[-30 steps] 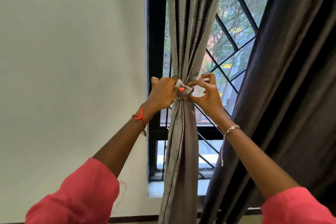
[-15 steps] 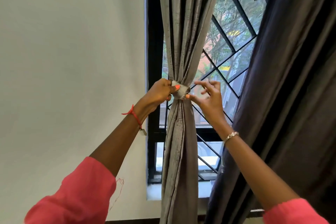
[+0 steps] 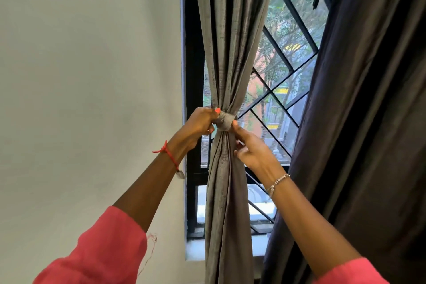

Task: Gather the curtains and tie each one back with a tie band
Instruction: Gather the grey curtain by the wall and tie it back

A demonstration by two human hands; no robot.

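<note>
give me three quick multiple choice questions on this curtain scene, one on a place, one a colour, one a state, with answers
1. Where is the tie band? A) hung on a hook B) wrapped round the grey curtain C) lying on the floor
2. What colour is the wrist thread? A) blue B) green C) red
3. How is the dark curtain? A) hanging loose, ungathered B) tied back C) taken down
Answers: 1 B, the band cinches its folds; 2 C, red against the arm; 3 A, its folds hang free.
</note>
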